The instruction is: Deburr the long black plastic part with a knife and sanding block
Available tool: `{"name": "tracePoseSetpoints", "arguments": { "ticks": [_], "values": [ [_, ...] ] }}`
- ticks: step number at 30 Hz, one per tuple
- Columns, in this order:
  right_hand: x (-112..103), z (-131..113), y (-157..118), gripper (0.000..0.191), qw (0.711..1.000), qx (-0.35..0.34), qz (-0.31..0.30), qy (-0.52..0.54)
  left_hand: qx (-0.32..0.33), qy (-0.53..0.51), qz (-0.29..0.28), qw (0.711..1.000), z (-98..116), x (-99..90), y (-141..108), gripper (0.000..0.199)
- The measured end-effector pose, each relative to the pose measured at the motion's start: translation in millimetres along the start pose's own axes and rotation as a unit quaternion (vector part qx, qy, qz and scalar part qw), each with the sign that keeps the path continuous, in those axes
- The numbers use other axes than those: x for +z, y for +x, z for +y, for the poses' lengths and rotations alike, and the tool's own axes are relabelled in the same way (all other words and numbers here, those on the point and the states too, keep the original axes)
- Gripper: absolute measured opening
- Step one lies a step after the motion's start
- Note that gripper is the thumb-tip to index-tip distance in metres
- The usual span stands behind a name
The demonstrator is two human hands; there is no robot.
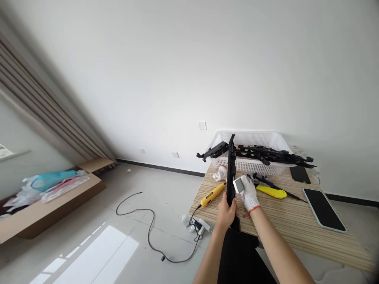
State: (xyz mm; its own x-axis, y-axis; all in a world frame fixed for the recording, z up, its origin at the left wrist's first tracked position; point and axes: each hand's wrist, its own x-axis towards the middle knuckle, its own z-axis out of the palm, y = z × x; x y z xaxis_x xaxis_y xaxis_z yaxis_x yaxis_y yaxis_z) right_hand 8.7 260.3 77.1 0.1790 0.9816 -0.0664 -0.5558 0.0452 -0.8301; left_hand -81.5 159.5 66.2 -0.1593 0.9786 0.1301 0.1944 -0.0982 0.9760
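My bare left hand (pixel 227 213) is wrapped round the lower part of a long black plastic strip (pixel 231 169), which stands nearly upright over the table's near edge. In a white knitted glove with an orange cuff, my right hand (pixel 249 193) grips a small white block with a grey face (pixel 238 185). That block is close beside the strip; whether they touch I cannot tell. A yellow corded tool (pixel 212 195) lies left of the strip, and a yellow-handled cutter (pixel 271 191) lies right of my gloved hand. Behind the strip rests another white glove (pixel 220 173).
A white plastic basket (pixel 274 138) holds several black plastic parts (pixel 266 153), some sticking out over its rim. Two phones, one black (pixel 300 174) and one light-framed (pixel 323 209), lie on the wooden table (pixel 296 221). A black cable (pixel 151 228) crosses the floor; a cardboard box (pixel 59 203) stands left.
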Motion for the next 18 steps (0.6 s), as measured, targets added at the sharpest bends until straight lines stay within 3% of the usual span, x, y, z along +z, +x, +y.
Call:
{"name": "tracePoseSetpoints", "arguments": {
  "ticks": [10,18],
  "values": [
    [-1.3,-2.2,-0.9,0.037,0.999,0.002,-0.045,-0.029,0.005,-0.052,-0.079,0.995,-0.9,-7.3,-4.4,0.031],
    [-5.9,-9.3,-5.0,0.038,0.994,0.034,-0.077,-0.076,0.024,0.004,-0.102,0.994,11.5,-9.7,-11.3,0.038]
  ]
}}
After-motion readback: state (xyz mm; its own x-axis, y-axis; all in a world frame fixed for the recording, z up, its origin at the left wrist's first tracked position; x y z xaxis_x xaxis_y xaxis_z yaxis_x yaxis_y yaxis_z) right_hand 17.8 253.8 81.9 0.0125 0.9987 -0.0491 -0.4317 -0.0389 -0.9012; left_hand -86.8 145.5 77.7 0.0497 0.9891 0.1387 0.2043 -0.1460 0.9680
